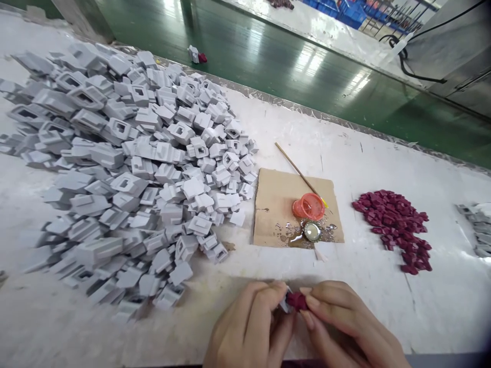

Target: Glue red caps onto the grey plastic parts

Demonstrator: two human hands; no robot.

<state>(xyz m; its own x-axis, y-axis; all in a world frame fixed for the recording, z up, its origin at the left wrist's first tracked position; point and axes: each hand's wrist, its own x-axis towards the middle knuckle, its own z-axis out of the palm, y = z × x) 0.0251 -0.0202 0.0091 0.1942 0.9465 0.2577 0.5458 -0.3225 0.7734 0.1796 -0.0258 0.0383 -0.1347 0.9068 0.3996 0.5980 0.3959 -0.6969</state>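
Observation:
Near the front edge of the table, my left hand (251, 324) is closed around a grey plastic part (285, 302), most of it hidden by the fingers. Between thumb and fingertips, my right hand (345, 322) pinches a small dark red plastic piece (297, 301). The red piece meets the end of the grey part; whether it sits inside cannot be made out. To the left spreads a large heap of similar grey parts (126, 153). A smaller pile of dark red pieces (395, 220) lies to the right.
Beyond my hands, a wet-stained cardboard sheet (268, 204) carries a red cup (308, 206), a bottle cap (312, 231) and a thin brush (299, 168). A green conveyor belt (268, 51) runs behind, bearing a grey-and-red piece (197, 54). More grey parts (477, 227) lie at the far right.

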